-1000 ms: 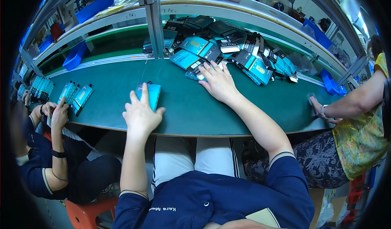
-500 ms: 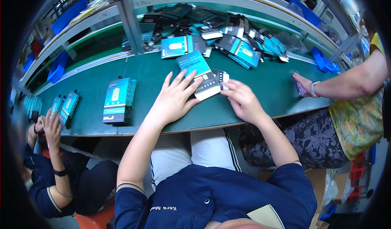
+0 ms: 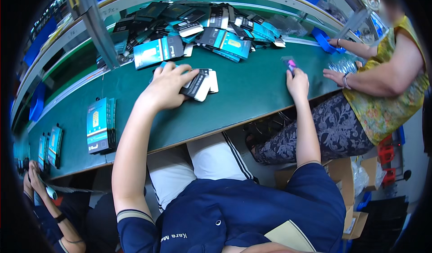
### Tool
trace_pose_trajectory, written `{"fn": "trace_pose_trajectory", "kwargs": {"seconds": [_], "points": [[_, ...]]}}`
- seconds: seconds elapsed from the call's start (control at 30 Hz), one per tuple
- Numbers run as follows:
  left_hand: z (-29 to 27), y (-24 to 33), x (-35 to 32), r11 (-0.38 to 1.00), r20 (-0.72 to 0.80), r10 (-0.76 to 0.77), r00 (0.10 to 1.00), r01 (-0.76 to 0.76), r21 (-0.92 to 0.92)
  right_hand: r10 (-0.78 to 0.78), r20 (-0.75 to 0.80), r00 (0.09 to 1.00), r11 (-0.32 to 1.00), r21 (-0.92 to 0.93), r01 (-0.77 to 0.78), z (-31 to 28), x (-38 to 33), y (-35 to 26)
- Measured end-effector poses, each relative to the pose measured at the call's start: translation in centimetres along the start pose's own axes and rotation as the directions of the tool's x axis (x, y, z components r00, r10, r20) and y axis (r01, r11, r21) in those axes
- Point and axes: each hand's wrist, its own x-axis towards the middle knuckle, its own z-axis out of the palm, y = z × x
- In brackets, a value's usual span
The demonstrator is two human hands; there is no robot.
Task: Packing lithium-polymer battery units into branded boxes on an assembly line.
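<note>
Bare green belt [image 3: 243, 95] lies open between hands; package heap [image 3: 202, 25] blocks beyond.

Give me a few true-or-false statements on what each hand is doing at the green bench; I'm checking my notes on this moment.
1. The left hand rests on a black-and-white packet. True.
2. The right hand lies flat and empty. False: its fingers pinch a small pink item.
3. A blue packet stack stands apart to the left on the green table. True.
4. The packet pile is on the floor. False: it lies at the table's back.
</note>
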Motion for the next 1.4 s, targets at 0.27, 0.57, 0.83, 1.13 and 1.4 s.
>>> {"fn": "trace_pose_trajectory", "kwargs": {"seconds": [0.27, 0.57, 0.83, 1.13, 1.4], "points": [[0.4, 6.3, -4.9, 0.982, -0.010, -0.038, 0.999, 0.035, -0.187, -0.159, 0.206, 0.966, 0.784, 0.621, -0.003, -6.2, -8.6, -10.5], [1.5, 5.3, -5.5, 0.960, -0.126, -0.040, 0.991, 0.003, -0.280, -0.702, 0.313, 0.640, 0.181, 0.947, -0.265, -8.9, -9.2, -17.0], [0.7, 8.5, -5.1, 0.780, -0.714, -0.443, 0.542, -0.158, -0.605, -0.609, 0.331, 0.721, -0.517, 0.523, -0.677, -11.3, -8.3, -24.3], [0.0, 7.2, -5.6, 0.126, -0.495, -0.634, 0.594, -0.552, -0.824, -0.296, 0.072, 0.952, -0.464, 0.861, -0.210, -9.9, -9.6, -28.2], [1.8, 6.2, -5.4, 0.376, -0.642, -0.639, 0.424, -0.556, -0.741, -0.243, -0.101, 0.965, -0.344, 0.939, 0.012, -8.2, -10.9, -28.6]]}}
